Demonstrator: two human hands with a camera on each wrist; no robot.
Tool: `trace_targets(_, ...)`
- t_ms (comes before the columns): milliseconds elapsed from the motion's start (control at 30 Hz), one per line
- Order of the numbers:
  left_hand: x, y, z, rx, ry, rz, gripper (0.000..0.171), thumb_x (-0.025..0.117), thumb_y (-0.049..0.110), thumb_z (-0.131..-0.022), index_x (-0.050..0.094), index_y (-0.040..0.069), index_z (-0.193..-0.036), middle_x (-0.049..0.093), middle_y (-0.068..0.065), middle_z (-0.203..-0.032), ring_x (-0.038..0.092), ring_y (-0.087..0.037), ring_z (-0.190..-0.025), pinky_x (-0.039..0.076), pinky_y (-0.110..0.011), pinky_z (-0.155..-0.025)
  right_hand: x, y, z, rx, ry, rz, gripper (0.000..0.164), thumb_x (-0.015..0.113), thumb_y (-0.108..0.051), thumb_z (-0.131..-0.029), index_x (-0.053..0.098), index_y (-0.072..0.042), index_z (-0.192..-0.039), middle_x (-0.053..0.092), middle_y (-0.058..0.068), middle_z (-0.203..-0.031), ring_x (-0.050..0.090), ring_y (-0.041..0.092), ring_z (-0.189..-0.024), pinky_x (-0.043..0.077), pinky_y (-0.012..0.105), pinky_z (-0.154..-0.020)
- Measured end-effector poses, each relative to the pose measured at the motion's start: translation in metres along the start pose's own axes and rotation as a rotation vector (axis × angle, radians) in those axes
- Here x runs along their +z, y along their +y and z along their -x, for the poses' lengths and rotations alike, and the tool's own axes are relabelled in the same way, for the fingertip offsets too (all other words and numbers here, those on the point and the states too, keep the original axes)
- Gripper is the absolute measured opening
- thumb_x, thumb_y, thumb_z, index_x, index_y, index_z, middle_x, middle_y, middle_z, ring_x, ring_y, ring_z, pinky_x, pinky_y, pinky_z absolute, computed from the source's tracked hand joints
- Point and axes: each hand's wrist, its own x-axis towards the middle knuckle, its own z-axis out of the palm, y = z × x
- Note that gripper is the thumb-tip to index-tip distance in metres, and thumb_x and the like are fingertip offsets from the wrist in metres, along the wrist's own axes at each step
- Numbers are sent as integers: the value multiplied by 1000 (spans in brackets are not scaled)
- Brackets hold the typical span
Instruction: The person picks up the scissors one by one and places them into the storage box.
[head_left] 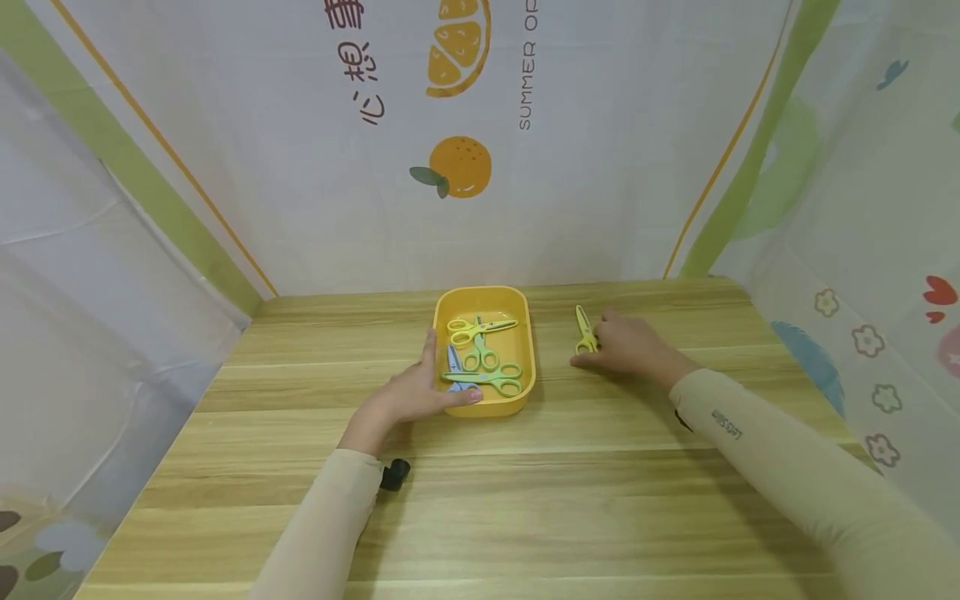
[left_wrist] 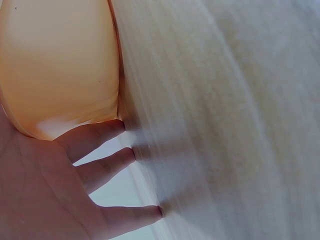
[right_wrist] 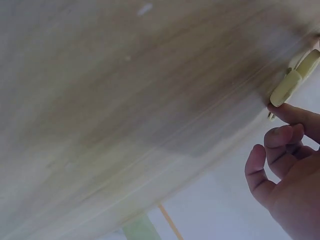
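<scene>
A yellow box stands on the table with several small scissors in it: yellow scissors, green scissors, pale green scissors and partly covered blue scissors. My left hand rests at its near left corner, thumb across the near rim, fingers along the left side. Spread, nearly straight fingers show in the left wrist view, the box beside them. Right of the box, my right hand pinches a pair of yellow scissors near the handles, blades pointing away. Those handles appear at the right wrist view's edge.
The wooden table ends at a white printed cloth behind it. Another patterned cloth hangs along the right side. A black strap sits at my left wrist.
</scene>
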Motion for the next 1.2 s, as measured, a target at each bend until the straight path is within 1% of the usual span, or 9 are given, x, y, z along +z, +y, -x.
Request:
trace_targets(167, 1, 0, 0, 0, 5, 0, 146, 73, 83, -80, -28, 22, -167, 24, -29, -174, 40, -48, -155, 35, -64, -125, -1, -2, 1, 12, -7, -23, 56, 75, -65, -91, 60, -15, -72, 56, 11, -95, 51, 21, -68, 41, 35, -58)
trace_targets(300, 1, 0, 0, 8, 13, 6, 147, 74, 82, -80, -27, 20, -167, 26, -30, -173, 42, -47, -154, 35, -63, -125, -4, -7, 2, 23, -14, -47, 55, 77, -62, -91, 59, -14, -71, 56, 10, -93, 50, 20, -68, 41, 34, -59)
trace_targets(433, 1, 0, 0, 15, 19, 3, 147, 75, 80, -81, -26, 18, -167, 28, -31, -171, 44, -48, -152, 36, -63, -125, -4, -9, 2, 40, -17, -49, 56, 78, -61, -91, 59, -13, -71, 57, 8, -92, 49, 19, -69, 40, 33, -59)
trace_targets(533, 0, 1, 1, 6, 24, -9, 146, 75, 79, -82, -26, 18, -168, 29, -32, -171, 44, -49, -152, 36, -63, -125, -2, -9, 0, 46, -17, -55, 55, 77, -62, -91, 60, -13, -73, 56, 8, -93, 49, 19, -70, 40, 34, -60)
trace_targets(633, -1, 2, 2, -3, 22, -7, 145, 75, 78, -83, -25, 19, -168, 27, -30, -172, 42, -49, -154, 35, -64, -125, -1, -7, 0, 56, -19, -81, 54, 77, -61, -92, 60, -13, -74, 56, 9, -95, 49, 19, -71, 41, 34, -62)
trace_targets(800, 0, 3, 1, 5, 9, 13, 145, 76, 77, -82, -26, 19, -168, 21, -28, -175, 37, -47, -156, 32, -63, -127, 0, -5, 0, 82, -20, -152, 52, 80, -56, -91, 58, -14, -71, 56, 10, -97, 49, 20, -73, 42, 33, -63)
trace_targets(933, 0, 2, 1, 3, 10, 12, 147, 75, 80, -81, -26, 19, -168, 23, -29, -174, 39, -47, -155, 33, -63, -127, -2, -5, 0, 77, -18, -198, 50, 82, -51, -91, 56, -14, -69, 55, 9, -93, 48, 19, -73, 40, 32, -63)
trace_targets(1033, 0, 1, 0, 4, 9, 12, 147, 75, 81, -80, -27, 20, -167, 23, -29, -174, 40, -47, -155, 33, -63, -127, -2, -6, 0, 80, -14, -209, 49, 83, -49, -91, 55, -14, -70, 54, 9, -91, 48, 19, -73, 39, 32, -63)
trace_targets(1200, 1, 1, 0, 7, 7, 16, 146, 76, 79, -81, -27, 20, -167, 24, -29, -174, 40, -47, -155, 33, -63, -127, -2, -8, 1, 84, 11, -192, 47, 85, -48, -88, 58, -14, -72, 56, 10, -96, 50, 20, -75, 40, 31, -63)
